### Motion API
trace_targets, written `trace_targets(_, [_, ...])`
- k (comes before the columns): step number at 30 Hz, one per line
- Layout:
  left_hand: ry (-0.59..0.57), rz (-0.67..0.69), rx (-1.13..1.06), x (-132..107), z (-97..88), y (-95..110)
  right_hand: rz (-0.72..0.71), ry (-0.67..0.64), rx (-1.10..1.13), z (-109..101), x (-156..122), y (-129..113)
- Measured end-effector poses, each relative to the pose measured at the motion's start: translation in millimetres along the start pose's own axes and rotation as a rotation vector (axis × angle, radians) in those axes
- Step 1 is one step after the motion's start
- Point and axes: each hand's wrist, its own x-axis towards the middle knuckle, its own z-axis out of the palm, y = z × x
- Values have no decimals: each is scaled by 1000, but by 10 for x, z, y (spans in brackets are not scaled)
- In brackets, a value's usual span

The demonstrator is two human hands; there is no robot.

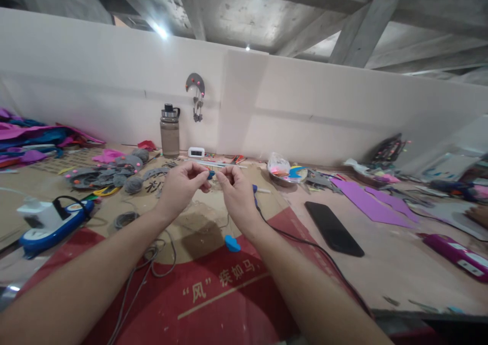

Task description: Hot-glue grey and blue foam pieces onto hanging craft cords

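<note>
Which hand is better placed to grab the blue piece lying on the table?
Probably the right hand: the blue piece lies beside its wrist, while the left hand pinches another small blue part.

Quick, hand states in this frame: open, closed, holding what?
Left hand: closed, pinching a small blue piece.
Right hand: closed in a pinch right beside that piece; what it grips cannot be told.

Lying on workbench (pixel 381 279): red printed cardboard (pixel 229 304), black phone (pixel 333 229), blue felt scrap (pixel 232 243), grey wire coil (pixel 125 219), purple sheets (pixel 368 202).
</note>
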Motion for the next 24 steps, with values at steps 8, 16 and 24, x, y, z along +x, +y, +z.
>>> trace_targets(8, [-59,-47,-113,-8,0,-18,-3,24,-32,-12,4,-6])
trace_targets(16, [-100,-74,-185,1,-1,-50,-5,-18,4,-6,-2,-22])
trace_targets(24, [-208,-130,-243,2,-18,-3,-6,-23,-53,-5,-16,31])
